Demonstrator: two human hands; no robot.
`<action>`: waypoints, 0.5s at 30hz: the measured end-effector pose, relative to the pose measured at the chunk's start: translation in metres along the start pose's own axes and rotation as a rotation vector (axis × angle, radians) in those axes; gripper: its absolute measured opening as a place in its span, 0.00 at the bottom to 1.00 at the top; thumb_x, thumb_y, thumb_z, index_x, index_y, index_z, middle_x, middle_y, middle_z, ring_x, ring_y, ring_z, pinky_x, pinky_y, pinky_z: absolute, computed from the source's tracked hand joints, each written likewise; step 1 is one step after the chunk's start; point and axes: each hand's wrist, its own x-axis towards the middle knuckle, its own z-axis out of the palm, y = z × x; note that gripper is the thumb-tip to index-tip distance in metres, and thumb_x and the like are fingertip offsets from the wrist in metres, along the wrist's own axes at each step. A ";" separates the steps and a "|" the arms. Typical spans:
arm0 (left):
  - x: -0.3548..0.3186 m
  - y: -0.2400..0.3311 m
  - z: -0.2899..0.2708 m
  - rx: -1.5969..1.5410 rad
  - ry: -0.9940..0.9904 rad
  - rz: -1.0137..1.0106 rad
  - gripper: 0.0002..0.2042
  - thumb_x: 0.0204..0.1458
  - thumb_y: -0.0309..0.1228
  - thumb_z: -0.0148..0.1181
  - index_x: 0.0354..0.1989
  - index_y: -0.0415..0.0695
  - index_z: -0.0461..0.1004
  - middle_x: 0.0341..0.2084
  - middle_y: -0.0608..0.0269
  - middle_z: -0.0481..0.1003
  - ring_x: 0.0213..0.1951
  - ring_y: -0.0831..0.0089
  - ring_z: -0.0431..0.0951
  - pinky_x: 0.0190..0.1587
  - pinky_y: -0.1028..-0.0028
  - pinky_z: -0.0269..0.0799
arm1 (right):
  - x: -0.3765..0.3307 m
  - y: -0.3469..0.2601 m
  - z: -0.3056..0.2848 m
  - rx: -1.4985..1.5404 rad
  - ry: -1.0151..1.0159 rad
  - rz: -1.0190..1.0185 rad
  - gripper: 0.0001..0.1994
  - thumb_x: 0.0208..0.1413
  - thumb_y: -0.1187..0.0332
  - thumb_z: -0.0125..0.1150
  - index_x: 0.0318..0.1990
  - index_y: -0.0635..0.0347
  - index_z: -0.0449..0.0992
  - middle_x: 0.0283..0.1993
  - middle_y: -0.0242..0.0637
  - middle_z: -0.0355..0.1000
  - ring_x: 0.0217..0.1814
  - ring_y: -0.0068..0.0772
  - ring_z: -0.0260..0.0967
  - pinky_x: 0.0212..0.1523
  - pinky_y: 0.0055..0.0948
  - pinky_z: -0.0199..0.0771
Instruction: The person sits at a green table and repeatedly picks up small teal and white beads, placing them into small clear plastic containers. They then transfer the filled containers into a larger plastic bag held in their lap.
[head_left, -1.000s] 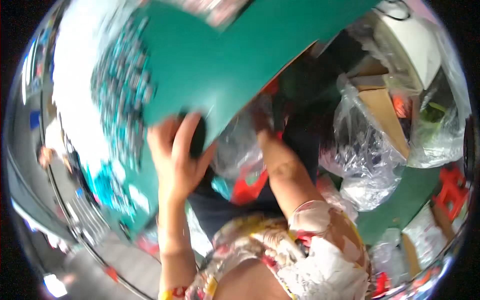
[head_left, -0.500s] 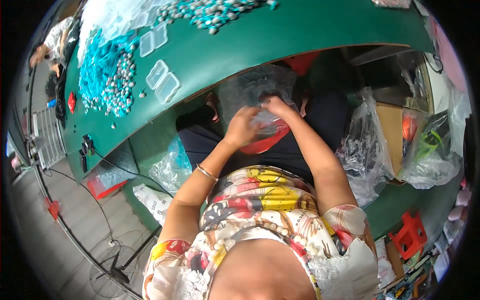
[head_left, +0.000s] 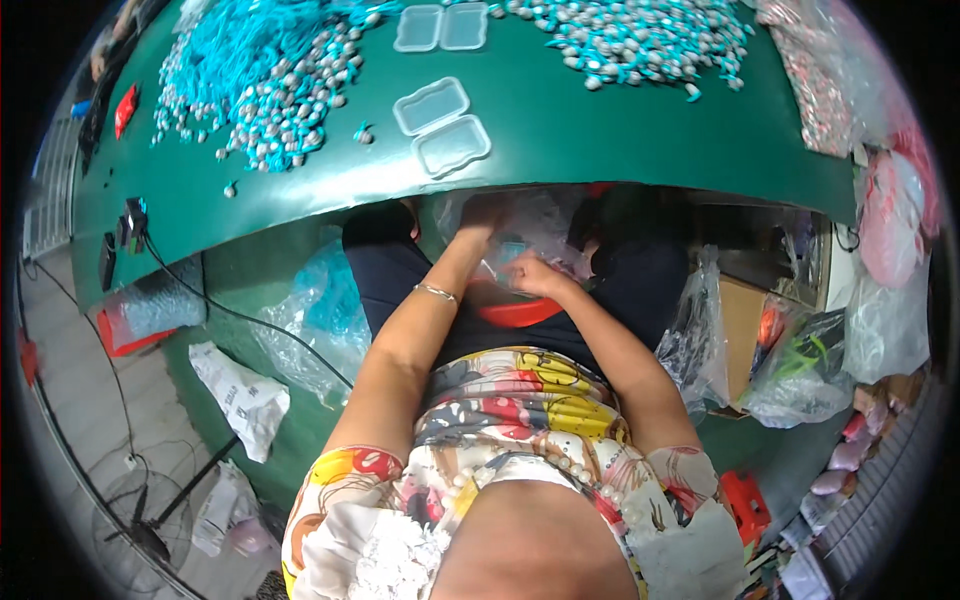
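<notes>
Left hand (head_left: pixel 487 213) moved forward into clear bag (head_left: pixel 545 218); right hand (head_left: pixel 537 275) at bag's near side; grips unclear.

Left hand (head_left: pixel 486 213) mostly lost in shadow and clear plastic bag (head_left: pixel 545 213) under near edge of table (head_left: pixel 640 155); finger positions unreadable. Right hand (head_left: pixel 534 275): fingertips blend into the plastic, grip uncertain. Bag contents too blurred to name. Red item (head_left: pixel 520 314) in lap partly covered, kind unclear. Far edge of view cuts off both turquoise heaps, left (head_left: pixel 250 60) and right (head_left: pixel 650 42). Far left, another person (head_left: pixel 98 66) shows only in part.
</notes>
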 end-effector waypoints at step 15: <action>0.058 -0.141 -0.103 0.583 0.365 -0.132 0.27 0.45 0.40 0.69 0.52 0.40 0.71 0.52 0.54 0.75 0.54 0.58 0.74 0.59 0.64 0.68 | -0.007 -0.002 -0.041 -0.585 0.881 0.275 0.28 0.44 0.62 0.70 0.57 0.52 0.74 0.62 0.54 0.65 0.64 0.59 0.60 0.56 0.58 0.62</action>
